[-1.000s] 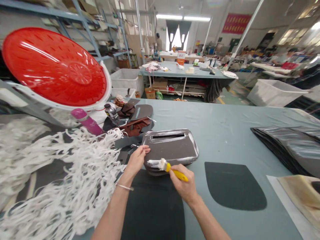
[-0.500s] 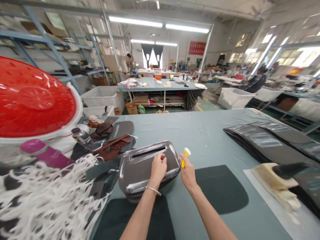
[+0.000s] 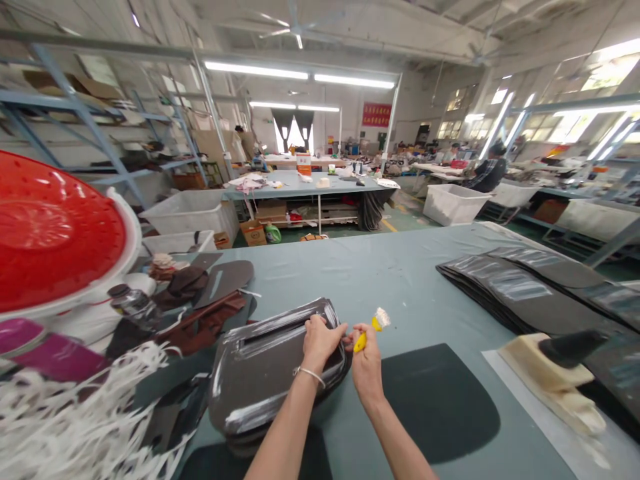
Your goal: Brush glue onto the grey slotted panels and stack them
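Note:
A thick stack of dark panels [image 3: 265, 373], with whitish smears along its edges and round a long slot, lies in front of me on the table. My left hand [image 3: 321, 343] is on the stack's right part, its thumb and fingers closed at the edge of the top panel. Just right of the stack, my right hand [image 3: 367, 363] holds a yellow brush [image 3: 361, 343], its pale bristles pointing up and away. The fingertips of both hands are close together at the stack's right edge. What they pinch there is too small to tell.
Dark flat pieces [image 3: 440, 400] lie on the blue-green table [image 3: 400, 280]. More panels [image 3: 530, 293] and a cream container [image 3: 545, 373] are at right. White strips [image 3: 85, 413], a purple bottle [image 3: 55, 353] and a red basket [image 3: 60, 227] crowd the left. A person [image 3: 493, 170] sits far back.
My view has tilted up and shifted. My left thumb now reaches to the stack's right edge, and my right hand has come nearer to my left, with the brush tipped more to the right.

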A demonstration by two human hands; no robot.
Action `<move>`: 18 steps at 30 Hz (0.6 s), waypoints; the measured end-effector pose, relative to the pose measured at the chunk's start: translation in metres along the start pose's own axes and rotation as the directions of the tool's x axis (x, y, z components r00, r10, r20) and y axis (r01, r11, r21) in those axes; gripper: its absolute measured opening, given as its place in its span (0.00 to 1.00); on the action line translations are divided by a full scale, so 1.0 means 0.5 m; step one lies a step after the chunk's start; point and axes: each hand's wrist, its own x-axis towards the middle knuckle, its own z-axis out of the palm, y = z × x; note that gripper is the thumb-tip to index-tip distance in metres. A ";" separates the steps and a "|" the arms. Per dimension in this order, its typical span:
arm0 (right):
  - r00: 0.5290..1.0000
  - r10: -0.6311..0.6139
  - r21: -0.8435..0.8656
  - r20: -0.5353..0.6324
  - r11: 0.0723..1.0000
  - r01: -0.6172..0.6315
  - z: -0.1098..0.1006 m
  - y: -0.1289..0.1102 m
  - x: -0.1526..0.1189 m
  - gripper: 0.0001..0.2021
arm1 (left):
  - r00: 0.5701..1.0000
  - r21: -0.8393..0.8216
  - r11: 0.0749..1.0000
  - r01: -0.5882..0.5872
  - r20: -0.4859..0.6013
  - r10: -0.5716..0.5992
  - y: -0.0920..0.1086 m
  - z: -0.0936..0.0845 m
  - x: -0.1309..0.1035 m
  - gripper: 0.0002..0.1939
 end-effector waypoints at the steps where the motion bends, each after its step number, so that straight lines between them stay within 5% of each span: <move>1: 1.000 0.006 0.002 -0.009 1.000 -0.006 0.001 0.002 -0.001 0.13 | 1.000 -0.019 1.000 -0.011 0.003 0.011 -0.005 0.000 0.002 0.30; 8: 0.996 -0.062 -0.178 -0.058 0.983 0.051 -0.001 0.006 -0.001 0.12 | 0.995 -0.277 0.959 -0.059 0.059 0.078 -0.031 -0.003 0.001 0.18; 12: 0.982 -0.183 -0.238 0.040 0.953 0.187 0.000 0.021 -0.028 0.11 | 0.986 -0.475 0.879 -0.027 0.133 0.102 -0.040 -0.044 -0.035 0.19; 14: 0.972 -0.208 -0.242 0.111 0.943 0.229 0.003 0.035 -0.045 0.11 | 0.980 -0.630 0.777 0.001 0.155 0.124 -0.048 -0.091 -0.068 0.19; 18: 0.963 -0.233 -0.262 0.138 0.929 0.262 0.008 0.051 -0.064 0.09 | 0.994 -0.924 0.380 0.038 0.073 0.077 -0.050 -0.220 -0.151 0.18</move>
